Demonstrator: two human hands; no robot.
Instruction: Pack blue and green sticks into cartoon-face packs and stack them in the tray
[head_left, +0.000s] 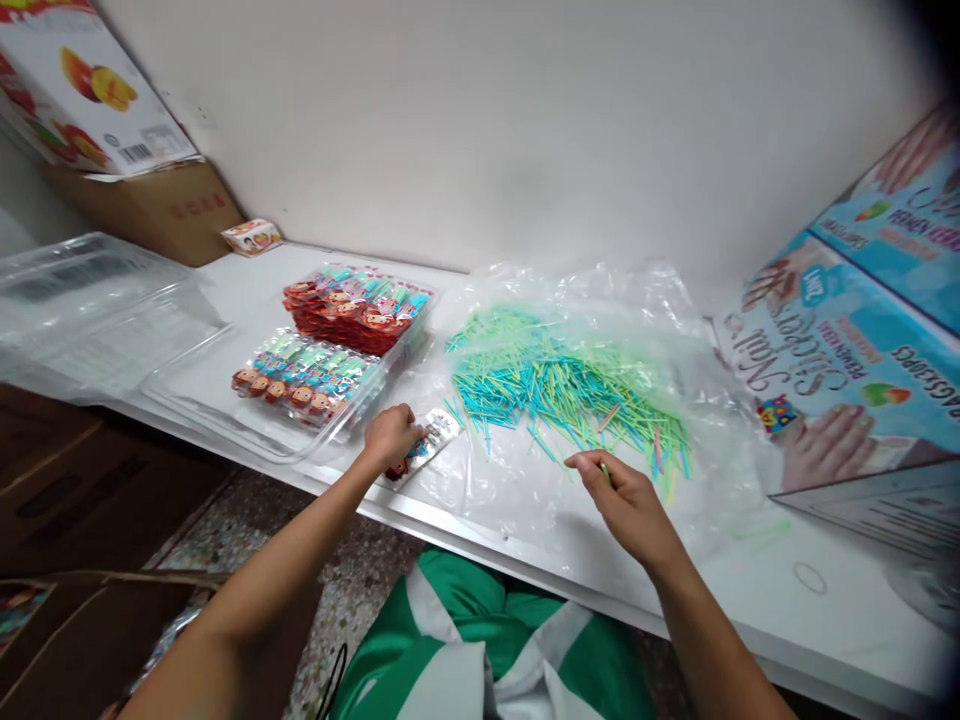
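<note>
While we sit at the long white surface, both our hands work over a crumpled clear plastic sheet spread on it. Our left hand rests at the sheet's left edge. Its grip is curled and pressed together on the near end of a small flat clear packet printed with a cartoon figure. The packet lies flat on the surface, just right of the knuckles.

Our right hand is over the near part of the sheet. Its grip pinches one thin green plastic stick between thumb and forefinger, and most of the stick is hidden by the fingers.

Just beyond this hand, a loose pile of turquoise and pale green sticks lies scattered on the sheet, with a few pink ones among them.

Left of the packet, a shallow clear plastic tray holds two batches of similar cartoon packets, one behind the other. Printed cardboard boxes stand at the right end of the surface, against the wall.
</note>
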